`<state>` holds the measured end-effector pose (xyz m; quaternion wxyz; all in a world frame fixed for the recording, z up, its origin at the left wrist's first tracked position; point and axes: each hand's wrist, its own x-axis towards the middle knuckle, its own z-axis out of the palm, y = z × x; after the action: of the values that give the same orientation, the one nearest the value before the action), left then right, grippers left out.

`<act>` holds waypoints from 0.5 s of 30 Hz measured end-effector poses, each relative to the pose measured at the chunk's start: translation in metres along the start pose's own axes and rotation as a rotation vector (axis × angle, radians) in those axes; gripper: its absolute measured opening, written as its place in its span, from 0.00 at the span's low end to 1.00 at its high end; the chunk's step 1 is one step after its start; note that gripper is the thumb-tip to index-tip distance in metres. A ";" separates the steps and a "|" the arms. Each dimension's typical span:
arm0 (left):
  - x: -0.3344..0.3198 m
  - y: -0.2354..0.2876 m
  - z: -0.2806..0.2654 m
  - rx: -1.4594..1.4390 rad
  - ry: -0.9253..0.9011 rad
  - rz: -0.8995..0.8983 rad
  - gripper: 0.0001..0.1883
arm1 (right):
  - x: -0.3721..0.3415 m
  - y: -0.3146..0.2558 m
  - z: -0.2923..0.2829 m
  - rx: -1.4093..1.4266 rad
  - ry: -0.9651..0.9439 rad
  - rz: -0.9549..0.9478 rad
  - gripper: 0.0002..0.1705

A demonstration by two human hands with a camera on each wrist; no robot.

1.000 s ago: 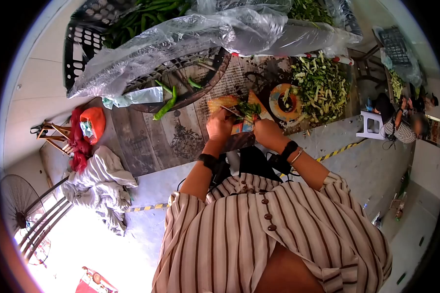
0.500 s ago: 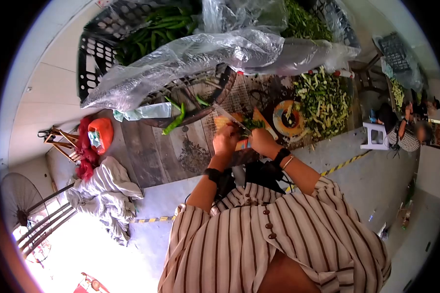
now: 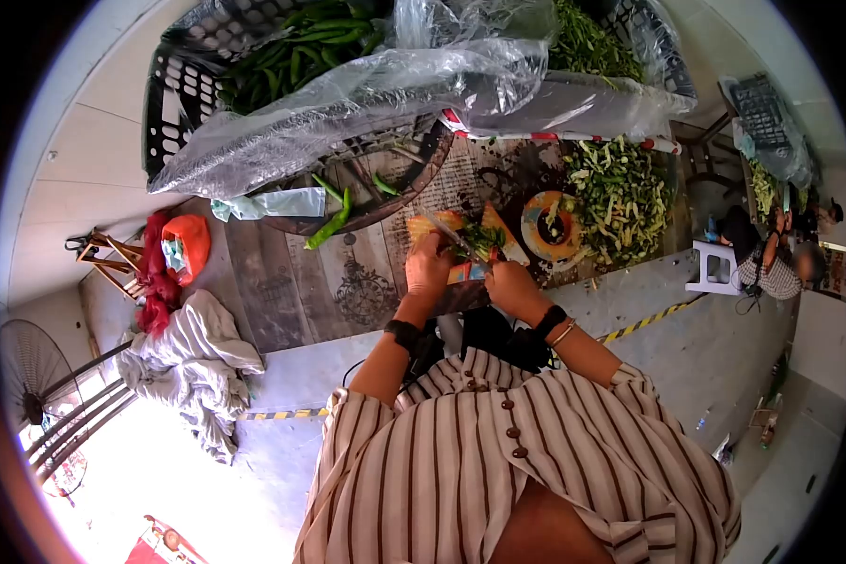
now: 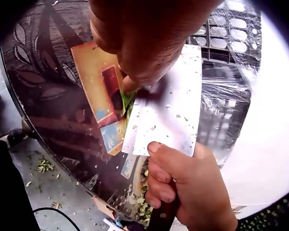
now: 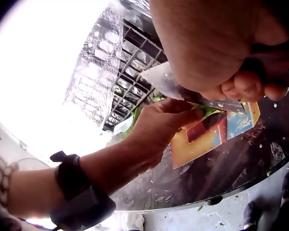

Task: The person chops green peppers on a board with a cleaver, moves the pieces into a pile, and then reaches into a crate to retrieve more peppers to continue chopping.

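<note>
My right hand (image 3: 514, 287) grips a cleaver by its dark handle (image 4: 164, 211), with the thumb against the broad pale blade (image 4: 176, 108). Bits of green cling to that blade. Close beside it, the fingers of my left hand (image 5: 151, 125) pinch a green chili pepper (image 5: 208, 111), partly hidden by the hand and blade. Beneath both hands lies an orange, red and blue patterned board (image 5: 190, 147) on the wooden-patterned table (image 3: 296, 282). Cut green pieces (image 3: 484, 237) lie by the blade in the head view.
A pile of chopped pepper (image 3: 620, 202) sits to the right, beside a round orange patterned plate (image 3: 547, 246). Loose whole chilies (image 3: 331, 226) lie at the left. A plastic-lined black crate (image 3: 183, 103) stands behind. Another person (image 3: 771, 258) is at far right.
The head view shifts slightly. The cleaver blade swings from mostly hidden to showing its length between my hands, which stay over the board.
</note>
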<state>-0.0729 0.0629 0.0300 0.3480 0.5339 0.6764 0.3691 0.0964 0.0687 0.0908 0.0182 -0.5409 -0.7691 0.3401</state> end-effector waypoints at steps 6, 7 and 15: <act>0.001 0.001 0.000 0.059 0.065 0.039 0.09 | 0.002 -0.001 0.000 -0.013 -0.064 0.059 0.13; 0.000 0.000 0.000 0.059 0.062 0.035 0.09 | 0.002 -0.002 0.001 -0.013 -0.068 0.062 0.13; 0.000 -0.003 0.002 0.029 0.077 0.058 0.07 | 0.010 -0.008 -0.008 -0.069 -0.122 0.024 0.10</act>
<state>-0.0728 0.0626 0.0260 0.3031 0.5438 0.6788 0.3893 0.0893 0.0794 0.0978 -0.0517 -0.5287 -0.7734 0.3458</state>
